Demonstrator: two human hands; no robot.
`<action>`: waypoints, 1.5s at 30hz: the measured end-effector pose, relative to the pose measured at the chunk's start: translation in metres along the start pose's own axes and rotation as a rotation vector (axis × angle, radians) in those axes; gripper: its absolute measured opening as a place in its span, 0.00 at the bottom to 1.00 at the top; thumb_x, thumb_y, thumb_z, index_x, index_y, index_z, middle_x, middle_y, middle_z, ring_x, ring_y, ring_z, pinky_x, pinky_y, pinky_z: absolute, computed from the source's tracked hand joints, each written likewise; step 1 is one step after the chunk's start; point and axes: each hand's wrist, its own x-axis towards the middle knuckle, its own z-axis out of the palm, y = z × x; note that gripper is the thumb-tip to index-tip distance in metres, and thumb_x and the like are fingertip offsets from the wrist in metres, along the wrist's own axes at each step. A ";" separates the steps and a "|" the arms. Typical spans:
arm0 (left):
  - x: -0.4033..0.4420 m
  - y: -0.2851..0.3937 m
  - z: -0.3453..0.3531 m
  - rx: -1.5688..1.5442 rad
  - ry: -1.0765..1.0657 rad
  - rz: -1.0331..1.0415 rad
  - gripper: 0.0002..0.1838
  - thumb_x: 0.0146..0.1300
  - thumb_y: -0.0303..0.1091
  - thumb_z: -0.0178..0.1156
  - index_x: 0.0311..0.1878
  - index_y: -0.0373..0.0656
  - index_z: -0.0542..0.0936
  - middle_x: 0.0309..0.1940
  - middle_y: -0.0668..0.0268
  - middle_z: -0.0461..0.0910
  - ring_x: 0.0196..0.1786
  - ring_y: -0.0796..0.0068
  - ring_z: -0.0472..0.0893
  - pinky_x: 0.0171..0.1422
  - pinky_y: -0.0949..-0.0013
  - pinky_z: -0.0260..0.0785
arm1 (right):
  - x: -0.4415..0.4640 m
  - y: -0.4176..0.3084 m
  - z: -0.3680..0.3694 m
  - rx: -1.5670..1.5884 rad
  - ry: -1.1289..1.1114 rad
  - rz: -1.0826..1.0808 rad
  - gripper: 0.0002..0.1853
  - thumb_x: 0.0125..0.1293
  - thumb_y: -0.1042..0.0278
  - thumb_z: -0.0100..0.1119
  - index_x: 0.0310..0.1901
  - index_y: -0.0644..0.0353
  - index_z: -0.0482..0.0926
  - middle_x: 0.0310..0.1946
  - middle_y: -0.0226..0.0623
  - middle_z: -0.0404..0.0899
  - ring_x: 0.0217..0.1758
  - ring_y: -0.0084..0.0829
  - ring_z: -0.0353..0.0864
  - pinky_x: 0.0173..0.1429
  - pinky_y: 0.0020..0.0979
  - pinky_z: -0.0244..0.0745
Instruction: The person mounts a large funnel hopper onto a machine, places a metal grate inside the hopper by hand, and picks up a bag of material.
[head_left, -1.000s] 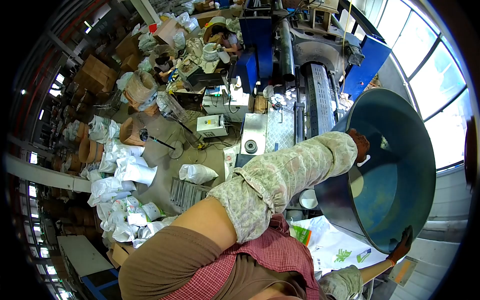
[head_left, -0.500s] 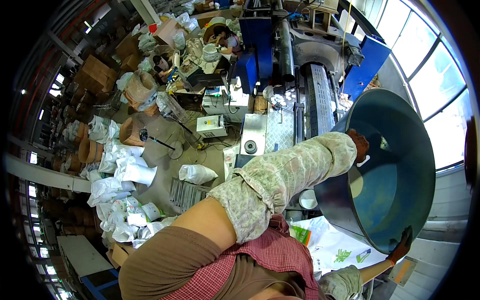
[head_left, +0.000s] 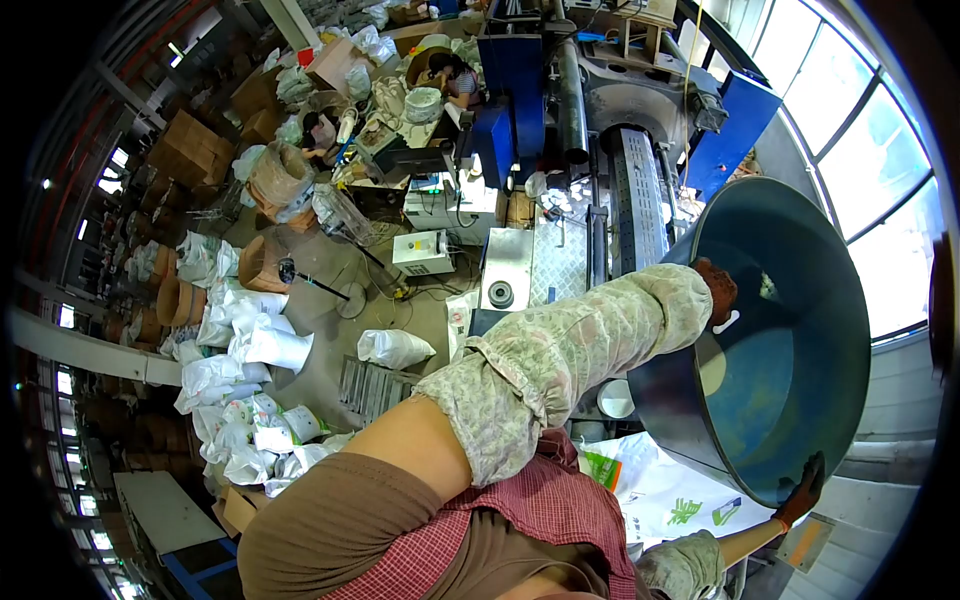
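A large blue-green drum [head_left: 790, 380], shaped like a hopper, stands at the right with its wide mouth turned toward me. Pale marks and a light round patch show inside it. My left hand [head_left: 716, 293], in a reddish-brown glove, is closed on the near-left rim, with a small white piece just under the fingers. Lower down, my right hand [head_left: 803, 492], in a dark glove with an orange cuff, grips the bottom-right rim; part of its fingers is hard to make out. A printed white sack [head_left: 680, 490] lies below the drum.
Machinery with a ribbed dark cylinder [head_left: 640, 200] and blue panels stands ahead. A small white container [head_left: 616, 399] is beside the drum. Filled white sacks [head_left: 270, 345] are piled at the left, and a lone sack [head_left: 396, 348] lies on the floor. Two people sit farther back.
My hands keep their hold, and the drum has barely shifted, slightly leftward at most. In the background, the seated people have moved their arms and heads a little.
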 end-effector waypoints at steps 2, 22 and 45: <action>0.000 0.001 -0.002 -0.006 -0.037 -0.022 0.17 0.46 0.48 0.53 0.31 0.45 0.80 0.30 0.59 0.78 0.38 0.63 0.78 0.44 0.60 0.63 | 0.001 0.002 0.000 0.009 0.000 -0.003 0.19 0.63 0.64 0.44 0.53 0.62 0.70 0.48 0.35 0.74 0.47 0.28 0.72 0.53 0.27 0.64; -0.001 -0.001 0.001 -0.008 0.021 0.007 0.16 0.45 0.47 0.55 0.30 0.45 0.80 0.28 0.61 0.78 0.36 0.65 0.78 0.42 0.62 0.62 | -0.001 -0.003 0.001 0.053 -0.014 -0.014 0.19 0.63 0.65 0.43 0.54 0.64 0.69 0.49 0.37 0.73 0.48 0.30 0.72 0.55 0.29 0.64; 0.000 0.002 -0.007 0.041 -0.103 -0.017 0.16 0.50 0.48 0.52 0.37 0.50 0.79 0.36 0.65 0.78 0.42 0.68 0.77 0.44 0.63 0.61 | 0.001 -0.001 0.001 0.065 -0.003 0.010 0.19 0.61 0.68 0.43 0.53 0.62 0.70 0.48 0.37 0.74 0.48 0.29 0.72 0.53 0.28 0.64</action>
